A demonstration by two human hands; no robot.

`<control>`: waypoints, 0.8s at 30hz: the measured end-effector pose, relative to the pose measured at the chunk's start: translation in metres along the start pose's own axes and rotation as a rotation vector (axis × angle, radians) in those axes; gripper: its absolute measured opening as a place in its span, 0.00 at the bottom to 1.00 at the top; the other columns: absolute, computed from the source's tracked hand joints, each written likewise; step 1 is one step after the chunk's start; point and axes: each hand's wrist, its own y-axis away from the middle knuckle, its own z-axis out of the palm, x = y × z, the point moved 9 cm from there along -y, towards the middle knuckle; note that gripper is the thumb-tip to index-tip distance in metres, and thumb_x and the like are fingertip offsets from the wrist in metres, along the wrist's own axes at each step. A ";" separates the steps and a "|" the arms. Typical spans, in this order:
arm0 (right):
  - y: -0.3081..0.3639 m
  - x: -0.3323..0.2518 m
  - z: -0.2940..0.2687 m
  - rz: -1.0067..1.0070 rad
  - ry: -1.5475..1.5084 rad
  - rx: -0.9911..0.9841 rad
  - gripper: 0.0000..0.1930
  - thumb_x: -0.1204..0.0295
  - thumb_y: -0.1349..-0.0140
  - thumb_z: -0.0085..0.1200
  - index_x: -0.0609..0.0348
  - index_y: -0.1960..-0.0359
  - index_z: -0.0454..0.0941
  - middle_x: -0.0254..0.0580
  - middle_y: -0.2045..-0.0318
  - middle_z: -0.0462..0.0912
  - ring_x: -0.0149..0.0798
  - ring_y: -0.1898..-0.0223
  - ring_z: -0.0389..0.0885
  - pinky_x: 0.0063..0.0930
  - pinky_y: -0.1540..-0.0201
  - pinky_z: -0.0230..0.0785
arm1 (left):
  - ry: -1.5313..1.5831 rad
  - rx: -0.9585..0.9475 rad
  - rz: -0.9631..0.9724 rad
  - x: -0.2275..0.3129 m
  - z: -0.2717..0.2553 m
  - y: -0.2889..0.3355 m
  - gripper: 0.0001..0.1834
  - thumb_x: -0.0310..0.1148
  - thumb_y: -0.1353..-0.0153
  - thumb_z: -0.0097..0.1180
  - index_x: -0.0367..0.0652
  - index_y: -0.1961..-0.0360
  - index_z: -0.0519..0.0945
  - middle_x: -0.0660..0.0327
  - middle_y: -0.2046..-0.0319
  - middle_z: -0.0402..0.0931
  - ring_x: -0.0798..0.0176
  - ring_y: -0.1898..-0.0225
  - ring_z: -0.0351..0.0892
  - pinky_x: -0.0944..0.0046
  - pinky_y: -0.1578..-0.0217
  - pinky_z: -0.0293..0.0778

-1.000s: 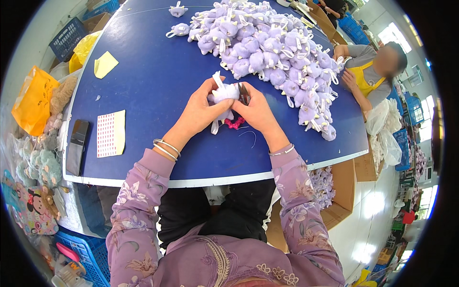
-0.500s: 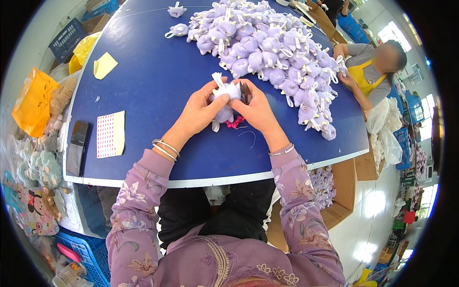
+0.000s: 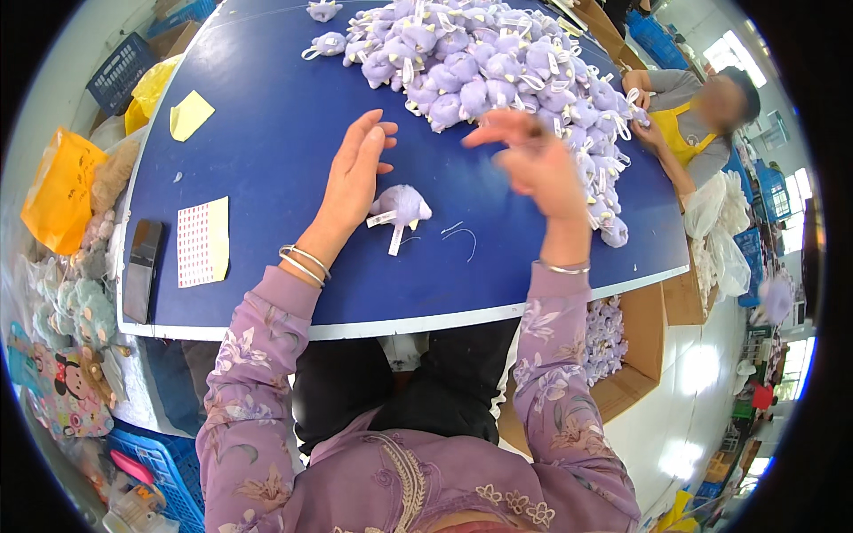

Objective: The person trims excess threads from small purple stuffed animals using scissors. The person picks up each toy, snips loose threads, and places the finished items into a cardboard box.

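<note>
Left hand [image 3: 357, 167] and right hand [image 3: 546, 169] are apart above the blue surface [image 3: 267, 124]; the left is released, loosely curved, while I cannot tell through blur whether the right grasps anything. One lilac plush toy [image 3: 407, 204] lies between them, nearer the left, well apart from the heaped toys [image 3: 462, 71].

Plush toy [image 3: 404, 206] on table [image 3: 284, 115], just right of your left hand [image 3: 355, 169]; toy heap [image 3: 480, 67] beyond your right hand [image 3: 546, 169]; sheet [image 3: 203, 242], then phone [image 3: 143, 271], leftward.
</note>
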 end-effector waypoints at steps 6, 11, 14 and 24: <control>0.004 0.023 0.113 -0.241 0.554 -0.337 0.23 0.64 0.51 0.65 0.58 0.52 0.77 0.46 0.59 0.80 0.48 0.56 0.80 0.38 0.55 0.72 | 0.023 0.078 -0.014 0.000 -0.007 -0.004 0.25 0.48 0.28 0.39 0.42 0.39 0.68 0.58 0.48 0.74 0.65 0.48 0.72 0.62 0.53 0.72; 0.002 0.029 0.114 -0.171 0.584 -0.233 0.22 0.66 0.50 0.64 0.62 0.54 0.77 0.47 0.62 0.78 0.50 0.58 0.79 0.37 0.55 0.71 | 0.034 0.070 -0.032 0.000 -0.006 -0.003 0.25 0.48 0.28 0.39 0.43 0.40 0.69 0.59 0.48 0.74 0.65 0.49 0.73 0.62 0.54 0.72; -0.001 0.031 0.103 -0.135 0.566 -0.174 0.20 0.64 0.49 0.64 0.63 0.57 0.77 0.46 0.67 0.79 0.47 0.61 0.80 0.37 0.58 0.72 | 0.032 0.068 -0.014 0.001 -0.006 -0.005 0.24 0.48 0.28 0.39 0.42 0.41 0.70 0.59 0.49 0.75 0.66 0.50 0.73 0.63 0.55 0.72; 0.015 -0.030 -0.078 -0.229 -0.804 0.085 0.48 0.36 0.47 0.58 0.66 0.36 0.64 0.63 0.42 0.72 0.17 0.88 0.51 0.13 0.86 0.44 | 0.064 0.130 -0.082 -0.007 -0.017 -0.009 0.24 0.48 0.27 0.38 0.42 0.43 0.71 0.61 0.52 0.76 0.68 0.55 0.75 0.65 0.58 0.72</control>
